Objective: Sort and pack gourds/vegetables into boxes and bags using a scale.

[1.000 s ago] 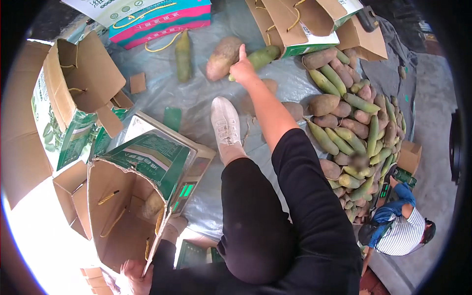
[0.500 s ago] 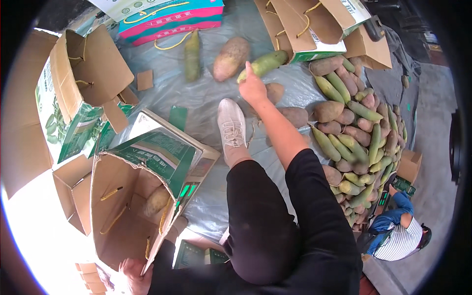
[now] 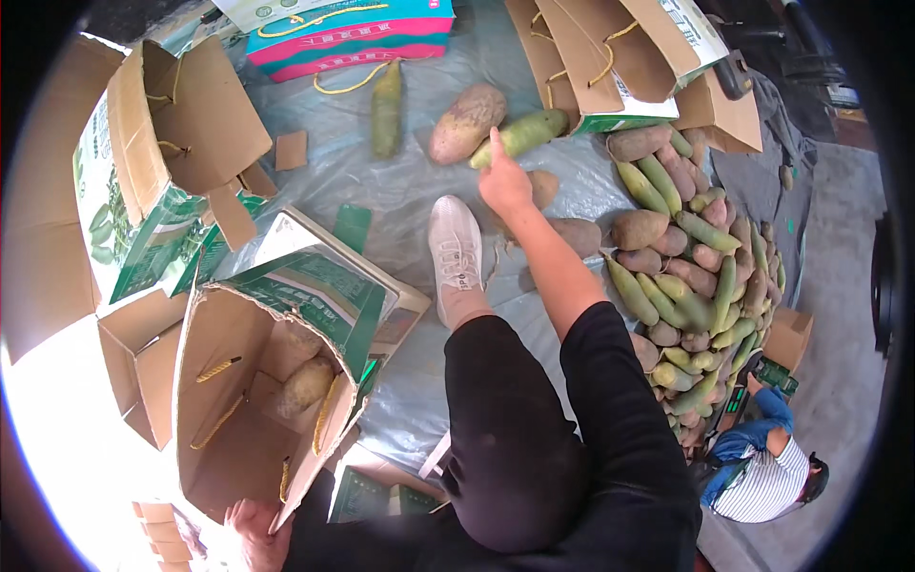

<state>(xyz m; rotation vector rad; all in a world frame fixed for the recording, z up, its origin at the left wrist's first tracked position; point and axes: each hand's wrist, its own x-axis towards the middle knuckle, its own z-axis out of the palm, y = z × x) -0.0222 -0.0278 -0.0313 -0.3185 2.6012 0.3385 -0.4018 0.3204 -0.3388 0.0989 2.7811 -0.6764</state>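
My right hand (image 3: 507, 183) reaches across the plastic sheet and is closed on the near end of a green radish (image 3: 534, 134), its index finger stretched over the top; the thumb is hidden. Touching that radish on the left is a large pinkish-brown root (image 3: 467, 124). At the lower left my left hand (image 3: 255, 534) grips the rim of an open cardboard box (image 3: 229, 400), tilted so that its inside shows. Two brownish roots (image 3: 307, 386) lie within, beside yellow rope handles. The box rests on a pale, flat device (image 3: 405, 315) with a green-lit display, partly covered.
A big pile of green radishes and brownish roots (image 3: 701, 276) lies at right. Open cardboard boxes stand at left (image 3: 191, 124) and top right (image 3: 610, 57). A pink-and-blue box (image 3: 348, 48) is at the top. My shoe (image 3: 455, 248) stands mid-sheet. Another person (image 3: 762, 472) works lower right.
The whole view has shifted slightly, and more of the box's inside shows, with its rim turned a little. My right hand stays at the green radish, and my left stays on the box rim.
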